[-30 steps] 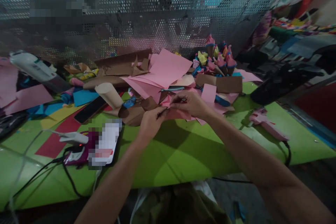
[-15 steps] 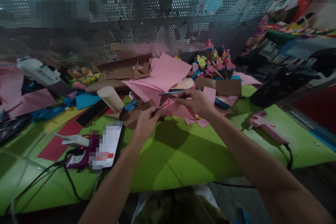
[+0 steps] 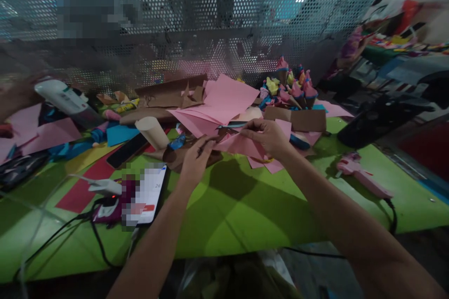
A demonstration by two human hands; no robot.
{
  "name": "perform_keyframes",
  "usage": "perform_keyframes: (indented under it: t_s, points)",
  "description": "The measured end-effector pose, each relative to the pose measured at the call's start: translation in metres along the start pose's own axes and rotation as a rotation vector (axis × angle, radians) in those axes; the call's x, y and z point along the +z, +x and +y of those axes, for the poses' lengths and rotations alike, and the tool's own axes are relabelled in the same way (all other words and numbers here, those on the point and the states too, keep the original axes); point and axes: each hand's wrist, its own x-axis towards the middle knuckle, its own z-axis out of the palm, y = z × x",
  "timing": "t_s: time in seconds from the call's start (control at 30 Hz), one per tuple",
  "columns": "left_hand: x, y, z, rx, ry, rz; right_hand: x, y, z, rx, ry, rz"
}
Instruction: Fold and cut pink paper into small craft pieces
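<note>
Both my hands hold one pink paper piece (image 3: 242, 145) just above the green table (image 3: 238, 210). My right hand (image 3: 268, 136) pinches its upper edge with thumb and bent fingers. My left hand (image 3: 196, 160) grips its left end, fingers closed, over a brown paper piece (image 3: 175, 155). A stack of pink sheets (image 3: 217, 105) lies right behind my hands.
A phone (image 3: 147, 194) and a small device with black cables (image 3: 105, 205) sit at the left front. A pink glue gun (image 3: 363, 178) lies at the right. Finished paper cones (image 3: 291, 85) are heaped at the back, a cream paper roll (image 3: 152, 131) and coloured sheets left. A perforated metal screen stands behind.
My right hand has lifted and drawn the pink piece slightly up and to the right; my left hand has followed, keeping its grip. Another person's blurred hand has appeared at the far left.
</note>
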Motion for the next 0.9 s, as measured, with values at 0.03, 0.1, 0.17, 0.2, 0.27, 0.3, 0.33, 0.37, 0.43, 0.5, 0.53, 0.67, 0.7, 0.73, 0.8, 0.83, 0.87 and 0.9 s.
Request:
perform_keyframes:
  t_s: [0.03, 0.1, 0.17, 0.2, 0.27, 0.3, 0.33, 0.37, 0.43, 0.5, 0.53, 0.67, 0.7, 0.73, 0.8, 0.83, 0.87, 0.9]
  points:
    - [-0.001, 0.0, 0.0, 0.008, -0.013, 0.024, 0.0, 0.0, 0.001, 0.003, 0.006, 0.008]
    - [-0.003, 0.0, 0.0, 0.007, -0.036, 0.061, -0.001, 0.001, 0.003, 0.007, 0.016, 0.013]
    - [-0.004, 0.0, -0.001, -0.007, -0.05, 0.086, -0.002, 0.001, 0.004, 0.007, 0.023, 0.011]
    - [-0.004, 0.0, -0.002, -0.014, -0.05, 0.09, -0.002, 0.002, 0.005, 0.005, 0.027, 0.008]
    - [-0.003, 0.0, -0.002, -0.022, -0.052, 0.072, -0.002, 0.002, 0.006, -0.002, 0.033, 0.002]
    - [-0.002, 0.0, -0.002, -0.02, -0.056, 0.053, -0.002, 0.002, 0.007, -0.006, 0.035, 0.001]
    - [-0.001, 0.0, -0.003, -0.014, -0.057, 0.033, -0.001, 0.002, 0.007, -0.01, 0.035, 0.001]
    - [0.0, 0.0, -0.003, -0.001, -0.054, 0.019, -0.001, 0.001, 0.006, -0.011, 0.033, 0.003]
    - [0.001, 0.0, -0.004, 0.039, -0.026, 0.006, 0.0, 0.0, 0.006, -0.009, 0.029, 0.007]
    - [0.002, 0.0, -0.004, 0.082, 0.024, 0.012, 0.001, -0.001, 0.004, -0.006, 0.02, 0.012]
    - [0.001, -0.001, -0.004, 0.096, 0.053, 0.018, 0.002, -0.001, 0.003, -0.007, 0.014, 0.015]
    - [0.0, -0.001, -0.001, 0.08, 0.143, 0.041, 0.003, -0.003, 0.0, -0.023, -0.007, 0.029]
    - [0.0, -0.001, 0.0, 0.065, 0.146, 0.046, 0.004, -0.003, -0.001, -0.029, -0.01, 0.033]
    - [0.0, -0.001, 0.0, 0.053, 0.138, 0.051, 0.005, -0.003, -0.001, -0.038, -0.014, 0.038]
    - [0.0, 0.0, -0.002, 0.04, 0.105, 0.06, 0.006, -0.004, -0.003, -0.062, -0.029, 0.052]
    - [0.0, 0.0, -0.003, 0.038, 0.085, 0.066, 0.006, -0.004, -0.005, -0.079, -0.044, 0.063]
    - [0.0, 0.001, -0.004, 0.036, 0.067, 0.072, 0.007, -0.005, -0.006, -0.098, -0.066, 0.076]
    - [0.0, 0.001, -0.005, 0.034, 0.053, 0.078, 0.007, -0.005, -0.008, -0.118, -0.093, 0.09]
